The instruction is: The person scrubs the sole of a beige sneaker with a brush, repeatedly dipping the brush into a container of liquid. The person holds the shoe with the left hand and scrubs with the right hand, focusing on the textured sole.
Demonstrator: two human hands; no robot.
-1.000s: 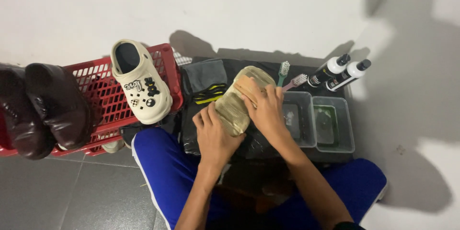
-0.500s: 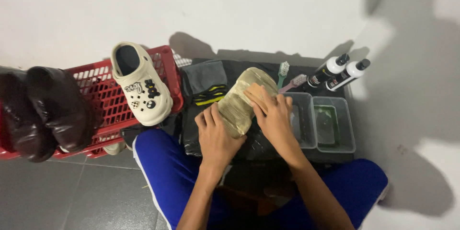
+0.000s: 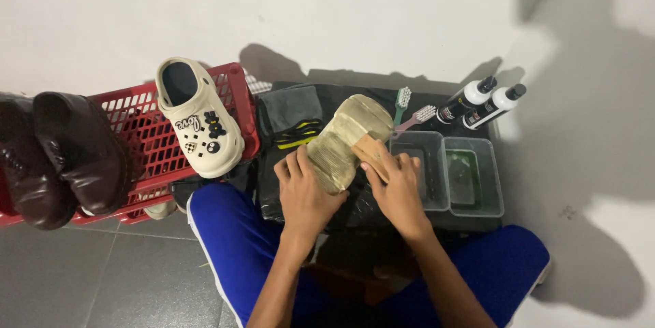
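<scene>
A seated person in blue trousers scrubs the sole of a cream clog (image 3: 344,142), held upside down over a black mat (image 3: 273,184) spread on the floor. The left hand (image 3: 305,190) has its fingers wrapped around the heel end of the clog, steadying it, while the right hand (image 3: 396,184) has its fingers clenched on a wooden-backed brush (image 3: 368,150) pressed against the ridged sole.

To the left, a matching cream clog with small charms (image 3: 198,123) rests upright on the rim of a red plastic basket (image 3: 147,133), beside a pair of dark brown leather shoes (image 3: 58,154). To the right of the hands stand two clear tubs (image 3: 447,171), the farther one with greenish liquid in it. Behind them lie a green toothbrush (image 3: 401,101), a pink toothbrush (image 3: 417,118) and two dark bottles with white caps (image 3: 481,103); a dark folded cloth (image 3: 290,111) sits near the basket.

Judging by the scene, the cleaning looks to be midway: the sole under the brush appears dull and grubby, so scrubbing has some way to go, and the brown shoes look untouched.
</scene>
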